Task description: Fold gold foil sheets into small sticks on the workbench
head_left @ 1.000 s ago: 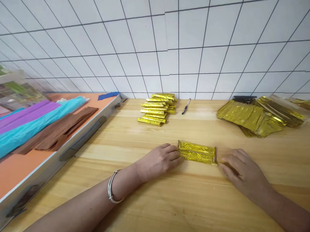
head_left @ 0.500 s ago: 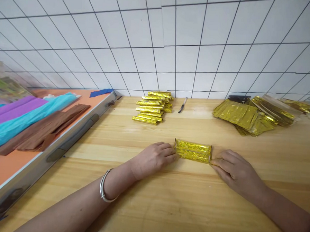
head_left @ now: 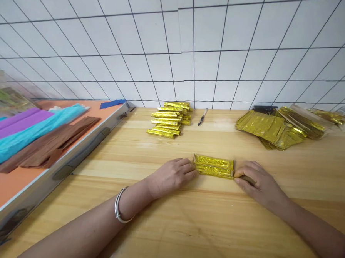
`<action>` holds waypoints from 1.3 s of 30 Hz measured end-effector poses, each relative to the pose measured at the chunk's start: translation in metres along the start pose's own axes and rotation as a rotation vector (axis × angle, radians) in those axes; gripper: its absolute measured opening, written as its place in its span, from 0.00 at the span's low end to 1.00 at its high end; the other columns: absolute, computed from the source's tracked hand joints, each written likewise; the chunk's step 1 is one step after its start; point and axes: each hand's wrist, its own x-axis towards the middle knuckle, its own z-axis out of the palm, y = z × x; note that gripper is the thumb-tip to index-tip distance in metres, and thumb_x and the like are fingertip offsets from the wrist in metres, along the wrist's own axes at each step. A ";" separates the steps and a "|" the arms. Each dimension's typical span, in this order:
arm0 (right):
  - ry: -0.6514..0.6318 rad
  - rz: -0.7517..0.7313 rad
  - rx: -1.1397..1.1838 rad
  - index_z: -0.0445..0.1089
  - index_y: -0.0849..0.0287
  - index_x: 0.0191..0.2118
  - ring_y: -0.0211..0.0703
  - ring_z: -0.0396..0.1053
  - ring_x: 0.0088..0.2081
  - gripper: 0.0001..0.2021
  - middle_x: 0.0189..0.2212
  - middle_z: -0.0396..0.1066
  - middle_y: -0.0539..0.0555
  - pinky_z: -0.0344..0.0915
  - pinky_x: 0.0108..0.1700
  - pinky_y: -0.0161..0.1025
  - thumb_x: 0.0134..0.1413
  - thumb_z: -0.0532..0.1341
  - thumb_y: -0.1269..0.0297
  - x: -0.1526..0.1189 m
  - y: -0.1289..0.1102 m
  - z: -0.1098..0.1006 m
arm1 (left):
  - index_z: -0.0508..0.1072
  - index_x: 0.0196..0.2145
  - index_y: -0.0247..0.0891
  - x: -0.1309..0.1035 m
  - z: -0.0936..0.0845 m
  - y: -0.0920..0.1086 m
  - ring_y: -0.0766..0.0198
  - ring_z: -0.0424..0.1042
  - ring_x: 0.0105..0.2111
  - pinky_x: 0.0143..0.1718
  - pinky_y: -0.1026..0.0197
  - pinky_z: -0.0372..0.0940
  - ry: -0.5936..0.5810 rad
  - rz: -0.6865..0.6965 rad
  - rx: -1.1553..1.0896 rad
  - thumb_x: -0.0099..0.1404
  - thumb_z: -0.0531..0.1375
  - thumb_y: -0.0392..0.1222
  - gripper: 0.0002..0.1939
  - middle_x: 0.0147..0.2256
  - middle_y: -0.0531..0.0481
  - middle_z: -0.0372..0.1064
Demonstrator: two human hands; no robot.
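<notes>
A gold foil sheet [head_left: 213, 166], folded into a flat rectangle with a crease along its length, lies on the wooden table in front of me. Its short ends stand up slightly. My left hand [head_left: 176, 175] rests at its left end with the fingers closed on the near corner. At the right end, thumb and forefinger of my right hand [head_left: 256, 183] pinch the near corner. Beyond them sits a stack of narrow folded gold foil strips [head_left: 168, 121]. The undersides of both hands are hidden.
A pen [head_left: 202, 117] lies near the tiled wall. At the back right are loose gold foil sheets [head_left: 269, 128] and a dark object [head_left: 265, 109]. On the left, an orange-topped board [head_left: 4, 191] with a raised edge carries purple, turquoise and brown crepe paper [head_left: 64, 140].
My right thumb and forefinger have closed more tightly at the foil's near right corner. The left hand stays at the left end, and the view has shifted slightly.
</notes>
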 end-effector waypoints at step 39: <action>-0.004 -0.050 -0.221 0.67 0.58 0.38 0.48 0.63 0.41 0.07 0.37 0.68 0.56 0.62 0.42 0.47 0.58 0.56 0.62 -0.005 -0.001 0.009 | 0.68 0.42 0.36 -0.003 0.017 -0.005 0.64 0.67 0.37 0.39 0.61 0.64 0.162 -0.185 -0.297 0.66 0.50 0.33 0.09 0.35 0.46 0.69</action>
